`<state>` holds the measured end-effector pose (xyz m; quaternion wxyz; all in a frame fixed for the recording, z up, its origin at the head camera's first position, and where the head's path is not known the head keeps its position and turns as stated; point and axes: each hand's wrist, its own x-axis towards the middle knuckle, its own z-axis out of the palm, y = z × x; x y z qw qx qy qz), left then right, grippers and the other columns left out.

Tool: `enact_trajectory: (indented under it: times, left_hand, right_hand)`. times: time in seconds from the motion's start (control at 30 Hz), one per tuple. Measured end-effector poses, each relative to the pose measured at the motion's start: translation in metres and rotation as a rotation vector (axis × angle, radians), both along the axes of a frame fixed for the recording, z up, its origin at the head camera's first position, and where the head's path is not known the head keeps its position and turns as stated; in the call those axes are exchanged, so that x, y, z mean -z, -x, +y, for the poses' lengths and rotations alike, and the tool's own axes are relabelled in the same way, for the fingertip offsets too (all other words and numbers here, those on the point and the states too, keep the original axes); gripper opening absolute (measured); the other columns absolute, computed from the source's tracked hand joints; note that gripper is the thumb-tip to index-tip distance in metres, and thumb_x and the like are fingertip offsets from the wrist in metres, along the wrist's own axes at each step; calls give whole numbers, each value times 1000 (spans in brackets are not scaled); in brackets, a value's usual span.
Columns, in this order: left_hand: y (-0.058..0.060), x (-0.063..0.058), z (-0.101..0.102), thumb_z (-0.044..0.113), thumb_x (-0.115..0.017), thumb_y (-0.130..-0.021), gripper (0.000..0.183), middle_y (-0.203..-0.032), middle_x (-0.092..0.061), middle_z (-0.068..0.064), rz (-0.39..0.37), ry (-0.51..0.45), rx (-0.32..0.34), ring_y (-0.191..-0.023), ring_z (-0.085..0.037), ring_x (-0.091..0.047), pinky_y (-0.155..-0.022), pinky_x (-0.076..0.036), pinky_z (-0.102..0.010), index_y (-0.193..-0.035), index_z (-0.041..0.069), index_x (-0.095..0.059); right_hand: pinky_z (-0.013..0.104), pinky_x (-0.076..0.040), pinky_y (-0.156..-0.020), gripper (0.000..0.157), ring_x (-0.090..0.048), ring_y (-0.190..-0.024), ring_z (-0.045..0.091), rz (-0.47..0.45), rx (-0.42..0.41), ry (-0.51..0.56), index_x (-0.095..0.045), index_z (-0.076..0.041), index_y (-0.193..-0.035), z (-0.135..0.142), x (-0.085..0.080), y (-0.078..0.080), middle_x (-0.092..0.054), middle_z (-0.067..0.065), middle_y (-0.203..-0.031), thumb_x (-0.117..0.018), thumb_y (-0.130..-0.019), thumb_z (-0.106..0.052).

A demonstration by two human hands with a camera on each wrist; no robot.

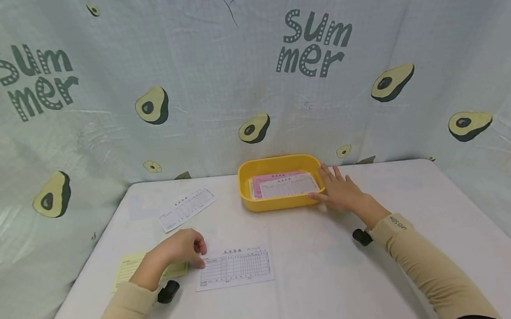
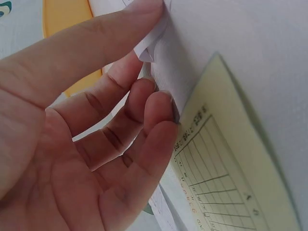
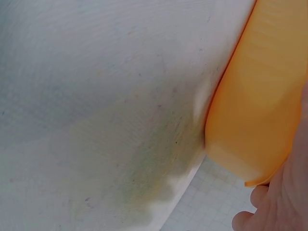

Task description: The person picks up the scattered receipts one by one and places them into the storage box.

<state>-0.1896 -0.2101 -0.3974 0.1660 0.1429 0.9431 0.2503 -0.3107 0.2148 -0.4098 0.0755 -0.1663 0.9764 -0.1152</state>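
Note:
My left hand (image 1: pixel 179 249) pinches the left edge of a white printed slip (image 1: pixel 237 268) between thumb and forefinger. In the left wrist view that edge of the slip curls up between the fingertips, with the other fingers bent below. A yellow printed slip (image 1: pixel 129 268) lies partly hidden under the left hand and wrist. At the table's far edge stands a yellow plastic basket (image 1: pixel 281 203) holding pink slips (image 1: pixel 256 187) and a white slip (image 1: pixel 289 186) on top. My right hand (image 1: pixel 341 190) rests at the basket's right end, fingers spread along the rim, thumb at the front.
Another white printed slip (image 1: pixel 188 209) lies slanted on the white table (image 1: pixel 319 284), left of the basket. A printed curtain (image 1: pixel 195 84) hangs behind the table's far edge. Small black devices (image 1: pixel 169 291) sit at both wrists.

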Motion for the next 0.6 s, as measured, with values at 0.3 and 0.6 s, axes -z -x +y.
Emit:
enact_trajectory:
  times: [0.3,0.6]
  left_hand:
    - [0,-1,-1,-2,-89,-69,35,-73,-50,0,5,-10,47,-71,-16,-47,-66,-39,-31,-76,9,-57]
    - [2,1,-6,-3,-87,-72,34,-73,-50,-1,-25,-77,22,-69,-17,-47,-64,-38,-31,-82,9,-57]
  right_hand:
    - [69,-8,-118,107,6,-153,47,-4,5,3,-1,5,-161,-2,1,0,6,21,-169,-48,-99,-68]
    - [69,-9,-118,106,4,-153,48,9,-6,15,-2,6,-161,0,2,1,5,22,-169,-46,-100,-68]
